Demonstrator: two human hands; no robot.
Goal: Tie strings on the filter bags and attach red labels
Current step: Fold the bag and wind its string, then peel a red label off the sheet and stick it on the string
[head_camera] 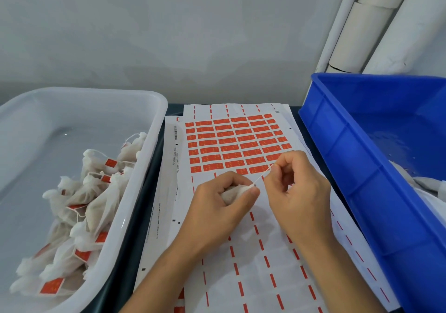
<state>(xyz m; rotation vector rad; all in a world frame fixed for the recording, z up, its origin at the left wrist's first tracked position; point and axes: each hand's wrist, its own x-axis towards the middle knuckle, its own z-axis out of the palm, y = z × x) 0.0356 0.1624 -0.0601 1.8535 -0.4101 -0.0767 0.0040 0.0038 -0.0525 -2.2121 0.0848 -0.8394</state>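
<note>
My left hand (217, 201) grips a small white filter bag (233, 193), mostly hidden inside the curled fingers. A thin white string (261, 176) runs taut from the bag's neck up and right to my right hand (299, 187), which pinches its end between thumb and forefinger. Both hands hover over a sheet of red labels (236, 141); the lower rows of the sheet are peeled bare, leaving red dashes.
A white tub (154, 109) on the left holds several tied filter bags with red labels (82, 206). A blue crate (362, 167) on the right holds some white material at its near corner. White pipes stand behind it against the grey wall.
</note>
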